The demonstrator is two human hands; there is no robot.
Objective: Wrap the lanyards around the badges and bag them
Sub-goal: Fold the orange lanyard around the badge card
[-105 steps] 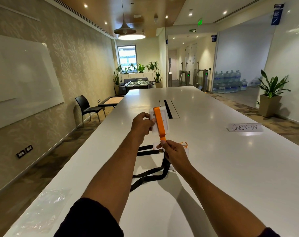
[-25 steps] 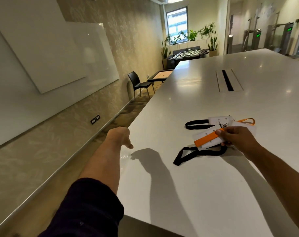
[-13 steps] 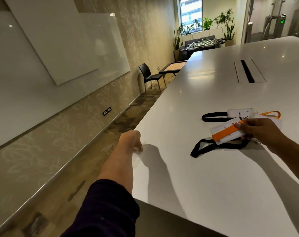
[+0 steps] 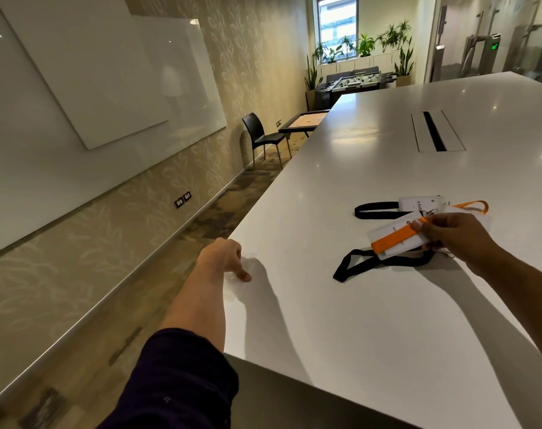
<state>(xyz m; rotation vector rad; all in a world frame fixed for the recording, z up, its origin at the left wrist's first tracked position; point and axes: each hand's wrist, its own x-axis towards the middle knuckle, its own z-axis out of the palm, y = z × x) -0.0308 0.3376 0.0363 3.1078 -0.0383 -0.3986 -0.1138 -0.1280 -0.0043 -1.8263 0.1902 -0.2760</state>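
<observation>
My right hand (image 4: 450, 238) pinches a white badge wrapped in an orange lanyard (image 4: 395, 240), held just above the white table (image 4: 356, 329). Below it lies a loose black lanyard (image 4: 384, 263). Behind it rests another white badge (image 4: 421, 203) with its own black lanyard (image 4: 377, 210), and an orange lanyard loop (image 4: 474, 207) lies beside it. My left hand (image 4: 223, 258) reaches to the table's left edge, its fingers curled onto a thin clear plastic bag (image 4: 246, 267) that is hard to make out. The fingertips are mostly hidden.
A cable slot (image 4: 433, 131) sits in the table's middle, farther back. A black chair (image 4: 262, 137) and a low game table (image 4: 305, 122) stand on the floor left of the table. Whiteboards cover the left wall.
My left hand has let go of the badge and swung left to the clear bag at the table's edge. My right hand keeps the wrapped badge low over the table. The view turned left.
</observation>
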